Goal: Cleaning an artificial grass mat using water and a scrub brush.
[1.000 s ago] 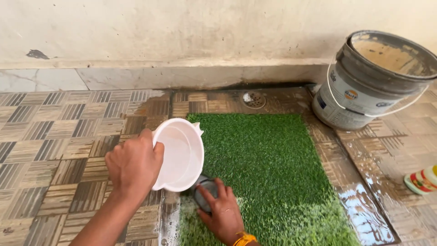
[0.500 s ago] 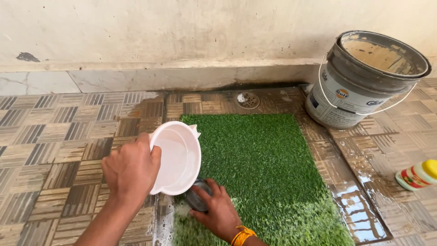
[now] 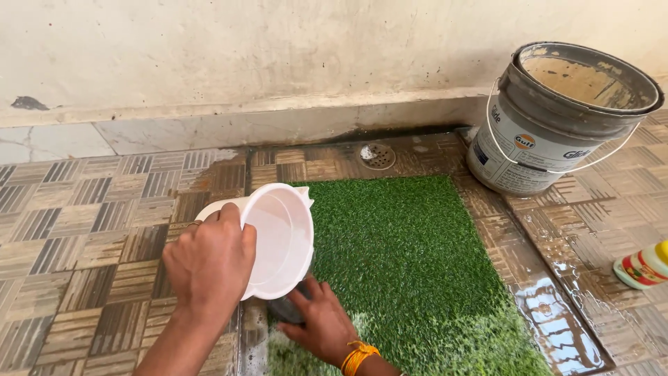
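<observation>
My left hand grips a white plastic mug, tipped on its side with the mouth facing right over the left edge of a green artificial-grass mat. Just below the mug, my right hand presses a dark scrubbing brush onto the mat's near left corner. An orange thread band circles that wrist. The brush is mostly hidden by the mug and my fingers.
A grey metal bucket with a wire handle stands at the back right by the wall. A round floor drain lies behind the mat. Wet tiles shine to the mat's right. A plastic bottle lies at the right edge.
Both hands stay on the mug and brush. The mug has tipped slightly further over the mat while the right hand shifted a little along the mat's edge.
</observation>
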